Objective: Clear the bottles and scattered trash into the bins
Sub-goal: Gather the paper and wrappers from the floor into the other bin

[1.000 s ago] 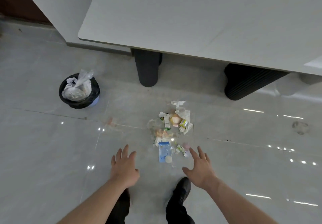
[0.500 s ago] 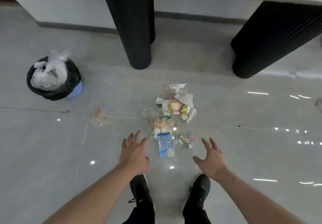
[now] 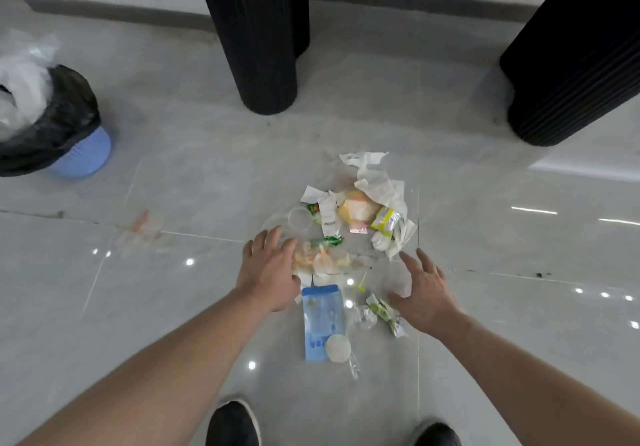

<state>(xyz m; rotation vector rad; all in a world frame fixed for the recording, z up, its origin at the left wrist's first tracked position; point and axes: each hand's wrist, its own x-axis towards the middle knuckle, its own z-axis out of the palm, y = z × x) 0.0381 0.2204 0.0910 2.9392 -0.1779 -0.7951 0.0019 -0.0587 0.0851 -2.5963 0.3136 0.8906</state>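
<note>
The trash (image 3: 349,237) lies in a loose heap on the floor (image 3: 173,307), between my hands and just ahead of them: crumpled white paper (image 3: 379,182), a yellow wrapper (image 3: 385,219), a clear cup (image 3: 300,218) and soft plastic scraps. Nearer to me, between my wrists, lies a blue pouch (image 3: 322,321) with a white lid (image 3: 338,348) on its near end. I can't make out any bottle in the heap.

My left hand (image 3: 268,272) is spread, palm down, at the heap's left edge, fingers over the orange-printed plastic. My right hand (image 3: 424,296) is spread too, at the heap's right side, beside the small green-and-white wrappers (image 3: 381,310). Neither holds anything; whether the fingertips touch the floor I cannot tell.

I judge this the start of gathering: nothing picked up yet. Next I should draw both hands together to bunch the light pieces, close on a handful, and carry it to the bin (image 3: 52,123), which stands well off to my left, past my left hand, lined in black and already holding a white bag (image 3: 20,78). A faint scrap (image 3: 138,234) lies apart, left of my left hand, and will need its own reach. Thin film may slip out of a loose grip.
</note>
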